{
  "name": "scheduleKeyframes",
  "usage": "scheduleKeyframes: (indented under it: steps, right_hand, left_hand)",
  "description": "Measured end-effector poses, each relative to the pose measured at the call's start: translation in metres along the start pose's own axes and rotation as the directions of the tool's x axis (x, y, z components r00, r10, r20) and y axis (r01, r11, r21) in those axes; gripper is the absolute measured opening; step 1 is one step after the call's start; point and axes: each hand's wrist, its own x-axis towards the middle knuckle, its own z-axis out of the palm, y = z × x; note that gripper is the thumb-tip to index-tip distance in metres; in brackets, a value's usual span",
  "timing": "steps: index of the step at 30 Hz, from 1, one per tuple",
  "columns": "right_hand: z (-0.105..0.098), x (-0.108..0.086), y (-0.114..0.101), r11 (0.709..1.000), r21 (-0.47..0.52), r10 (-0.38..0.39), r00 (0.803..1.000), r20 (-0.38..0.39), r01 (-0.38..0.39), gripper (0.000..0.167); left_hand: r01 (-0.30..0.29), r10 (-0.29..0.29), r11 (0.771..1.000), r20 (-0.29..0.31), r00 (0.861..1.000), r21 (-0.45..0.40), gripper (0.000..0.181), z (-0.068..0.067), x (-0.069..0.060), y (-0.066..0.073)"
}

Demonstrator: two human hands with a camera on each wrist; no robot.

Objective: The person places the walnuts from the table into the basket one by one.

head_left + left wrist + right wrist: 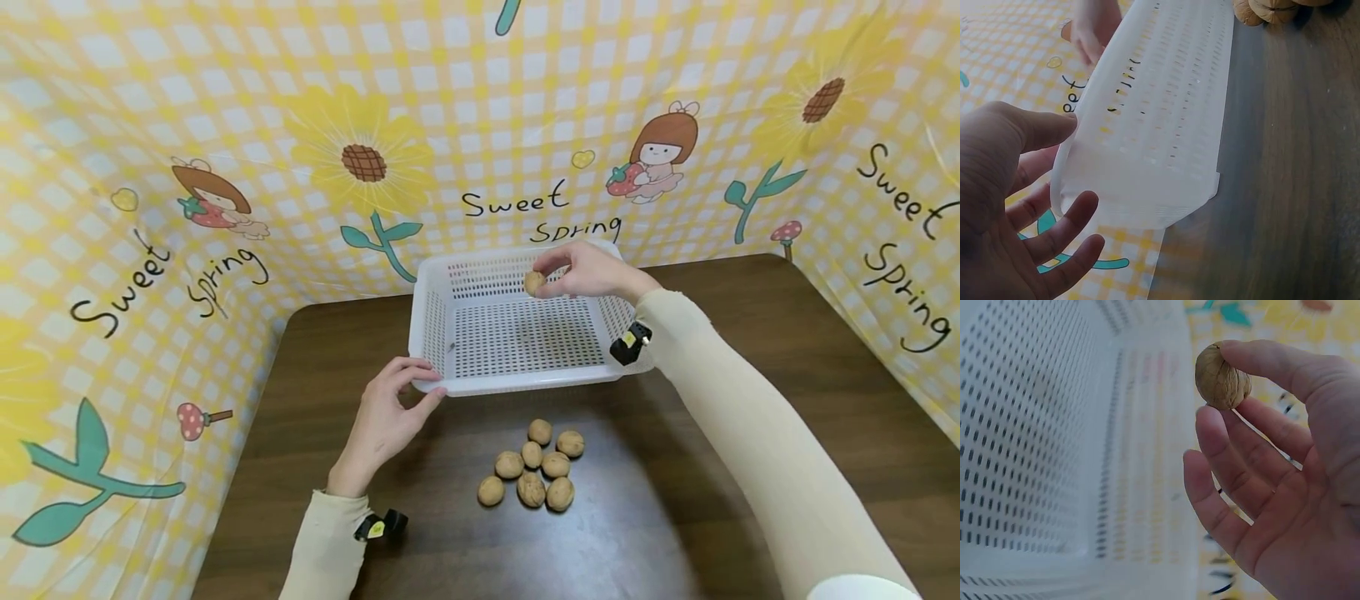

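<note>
A white perforated basket [517, 385] stands at the back of the brown table, with no walnut visible inside. Above its back part, my right hand [592, 272] pinches one walnut [534, 283] between thumb and fingers; the right wrist view shows this walnut [1222, 376] at the fingertips of the right hand [1297, 444]. At the basket's front left corner, my left hand [386, 417] holds the rim. The left wrist view has the left hand's [1016, 206] thumb on the rim of the basket [1141, 156], the fingers beyond it. Several walnuts [531, 489] lie in front.
A patterned yellow checked cloth [480, 125] hangs behind and at both sides of the table [300, 400]. Black wrist cameras are strapped over both sleeves. The right forearm crosses the table's right part.
</note>
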Motion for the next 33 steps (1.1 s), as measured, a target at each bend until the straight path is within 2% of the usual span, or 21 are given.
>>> scheduleKeyframes:
  steps: [5,8,11,17,21,25,30,33]
  right_hand:
    - [0.009,0.017,0.027,0.989,0.063,0.139,0.99,-0.024,-0.138,0.053]
    - [0.019,0.025,0.039,0.98,0.036,0.197,0.98,-0.016,-0.196,0.054]
    - [0.028,0.031,0.046,0.975,-0.003,0.22,0.975,0.003,-0.22,0.054]
    - [0.037,0.037,0.052,0.97,-0.06,0.239,0.971,0.033,-0.237,0.052]
    - [0.04,0.036,0.06,0.958,-0.07,0.283,0.958,0.039,-0.28,0.051]
    - [0.042,0.036,0.064,0.954,-0.067,0.297,0.954,0.047,-0.293,0.054]
    - [0.036,0.036,0.052,0.957,-0.099,0.282,0.956,0.083,-0.274,0.063]
    - [0.025,0.036,0.033,0.968,-0.115,0.233,0.968,0.089,-0.222,0.067]
  left_hand:
    - [0.003,-0.003,1.0,-0.014,1.0,-0.02,0.014,0.002,0.0,0.0]
    - [0.003,-0.003,1.0,-0.021,1.0,-0.023,0.014,0.003,-0.002,-0.002]
    - [0.003,-0.004,1.0,-0.03,1.0,-0.02,0.013,0.004,-0.004,-0.003]
    - [-0.015,0.014,1.0,-0.039,0.999,-0.026,0.014,0.003,-0.002,-0.004]
    - [-0.016,0.015,0.999,-0.016,1.0,-0.036,0.015,0.002,-0.001,-0.001]
    - [-0.026,0.026,0.999,-0.018,1.0,-0.034,0.015,0.001,-0.001,-0.001]
    - [-0.029,0.028,0.999,-0.03,0.999,-0.036,0.015,0.002,-0.002,-0.002]
    - [-0.024,0.023,0.999,-0.032,0.999,-0.043,0.015,0.002,-0.002,-0.003]
